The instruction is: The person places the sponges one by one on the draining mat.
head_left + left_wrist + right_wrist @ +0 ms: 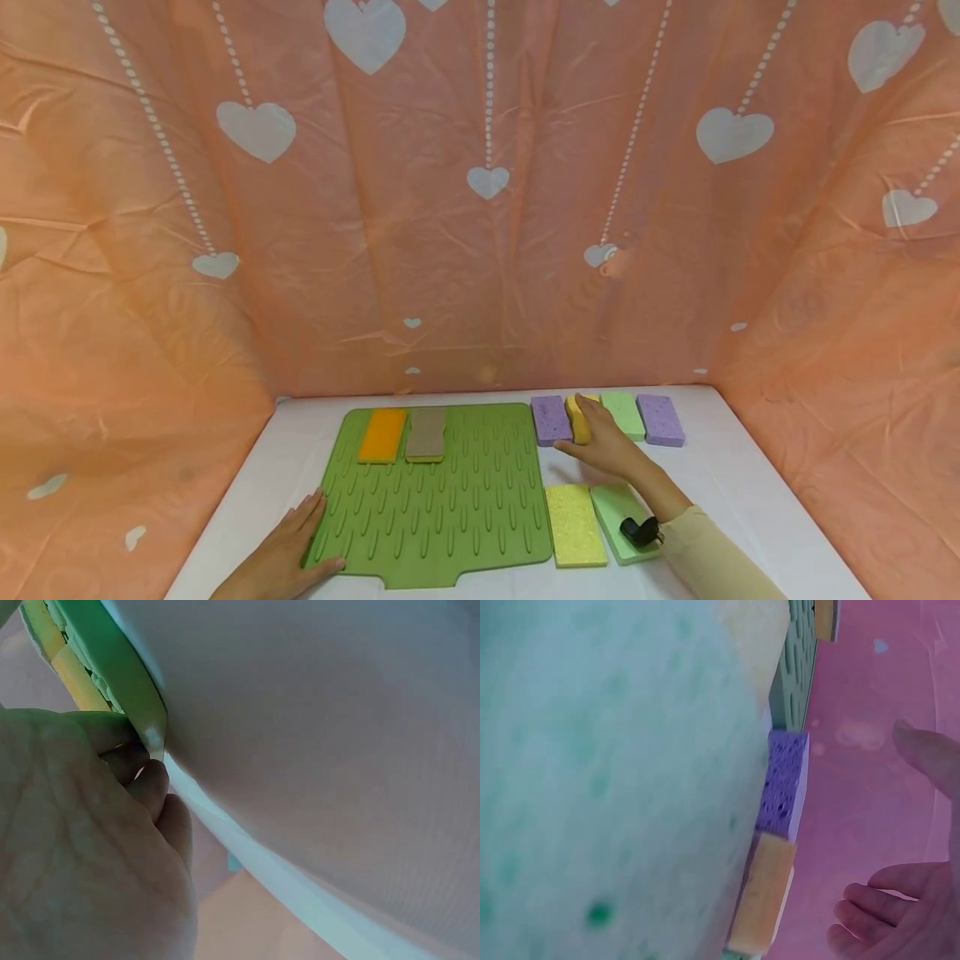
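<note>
My left hand [288,537] rests along the left edge of the green ribbed mat [480,533], its thumb by the near left corner. In the left wrist view the left hand's fingertips touch the mat's rim. On the mat's far left lie an orange sponge [382,435] and a grey-topped sponge [426,435]. Reaching over the back row, my right hand [600,442] has thumb and fingers spread above a yellow sponge [577,419], partly hidden. In the right wrist view a gap shows between the right hand and that sponge [763,892].
Purple sponges [551,421] [660,419] and a light green sponge [622,414] complete the back row. Right of the mat's front lie a speckled yellow sponge [576,525] and a green sponge [622,521], under the wrist camera. An orange curtain [487,275] surrounds the white table.
</note>
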`<state>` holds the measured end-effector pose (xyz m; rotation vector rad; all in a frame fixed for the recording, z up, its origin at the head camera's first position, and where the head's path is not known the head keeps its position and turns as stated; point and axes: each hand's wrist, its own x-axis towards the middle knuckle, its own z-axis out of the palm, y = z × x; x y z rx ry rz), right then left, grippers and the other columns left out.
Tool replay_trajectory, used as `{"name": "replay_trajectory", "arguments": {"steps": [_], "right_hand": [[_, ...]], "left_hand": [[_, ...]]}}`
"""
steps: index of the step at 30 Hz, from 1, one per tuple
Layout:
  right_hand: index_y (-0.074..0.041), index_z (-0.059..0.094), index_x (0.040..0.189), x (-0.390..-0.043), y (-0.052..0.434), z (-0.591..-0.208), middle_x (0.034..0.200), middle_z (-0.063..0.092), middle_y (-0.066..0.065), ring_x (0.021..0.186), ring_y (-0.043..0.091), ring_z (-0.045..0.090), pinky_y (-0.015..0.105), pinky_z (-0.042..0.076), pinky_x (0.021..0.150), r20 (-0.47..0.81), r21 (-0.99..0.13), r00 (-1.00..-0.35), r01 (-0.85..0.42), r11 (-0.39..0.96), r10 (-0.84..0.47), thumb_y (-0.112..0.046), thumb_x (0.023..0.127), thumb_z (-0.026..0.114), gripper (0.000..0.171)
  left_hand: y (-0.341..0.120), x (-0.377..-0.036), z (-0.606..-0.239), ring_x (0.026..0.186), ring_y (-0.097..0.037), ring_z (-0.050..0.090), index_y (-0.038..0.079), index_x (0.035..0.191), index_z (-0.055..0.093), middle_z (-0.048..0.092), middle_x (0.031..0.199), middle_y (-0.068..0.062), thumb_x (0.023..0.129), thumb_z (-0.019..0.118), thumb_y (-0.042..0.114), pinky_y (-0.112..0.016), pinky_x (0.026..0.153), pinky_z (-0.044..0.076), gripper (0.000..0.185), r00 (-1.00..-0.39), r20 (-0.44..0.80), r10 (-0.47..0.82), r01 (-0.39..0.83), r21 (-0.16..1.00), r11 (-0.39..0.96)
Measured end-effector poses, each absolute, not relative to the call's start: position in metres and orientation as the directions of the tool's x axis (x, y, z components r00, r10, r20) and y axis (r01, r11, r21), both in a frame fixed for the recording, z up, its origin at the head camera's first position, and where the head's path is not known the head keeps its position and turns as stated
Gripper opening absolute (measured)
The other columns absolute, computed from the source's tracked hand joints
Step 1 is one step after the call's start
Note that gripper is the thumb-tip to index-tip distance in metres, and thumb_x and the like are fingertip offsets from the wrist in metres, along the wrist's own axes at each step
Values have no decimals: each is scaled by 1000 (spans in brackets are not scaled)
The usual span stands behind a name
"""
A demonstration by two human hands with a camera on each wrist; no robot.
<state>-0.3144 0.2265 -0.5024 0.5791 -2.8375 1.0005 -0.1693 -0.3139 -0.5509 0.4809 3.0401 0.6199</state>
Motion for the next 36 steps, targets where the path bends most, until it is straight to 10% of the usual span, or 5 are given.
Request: {"name": "replay_trajectory", "arguments": {"steps": [8, 14, 36], "right_hand": [[15, 25, 163, -311, 245, -501, 167, 28, 38, 155, 59, 24, 73, 29, 122, 177, -584, -940, -339, 738, -291, -42, 94, 84, 108], [17, 25, 161, -313, 256, -499, 165, 31, 40, 153, 60, 27, 73, 28, 122, 182, -554, -939, -344, 758, -293, -43, 95, 83, 106], [23, 28, 156, -318, 318, -498, 159, 33, 47, 148, 66, 29, 76, 28, 119, 173, -500, -936, -351, 792, -306, -39, 93, 84, 105]], "left_hand": [[-315, -169, -554, 150, -55, 37, -19, 154, 39, 37, 163, -38, 93, 79, 54, -10, 119, -3, 103, -948, 95, 305, 317, 376, 871], [-312, -169, -551, 150, -56, 37, -20, 154, 40, 36, 164, -37, 91, 80, 55, 3, 100, -15, 106, -951, 82, 299, 307, 372, 876], [-310, -167, -547, 150, -58, 36, -21, 154, 38, 35, 164, -38, 91, 80, 54, 4, 99, -15, 106, -951, 71, 300, 303, 386, 871]]}}
